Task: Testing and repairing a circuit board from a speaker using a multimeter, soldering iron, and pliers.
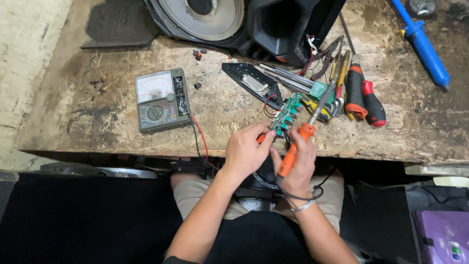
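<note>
Worn wooden workbench [88, 112], scarred and dusty, seen from above the seated person.

Item: green circuit board [287, 113], held just above the bench's near edge, tilted so its face meets the iron's tip. Left hand [246, 149] pinches the board's lower end, fingers closed round it. Right hand [298, 161] grips the orange-handled soldering iron [305, 132] like a pen, fingers wrapped tight, tip angled up toward the board (steadier that way, I judge).

Nearby: black plastic panel [251, 83] joined by red wire; a heap of screwdrivers and pliers [351, 90] just to the right; grey dial meter [160, 99] to the left, leads trailing off the edge; large speaker [205, 17] at the back; blue tool [424, 46] far right.
</note>
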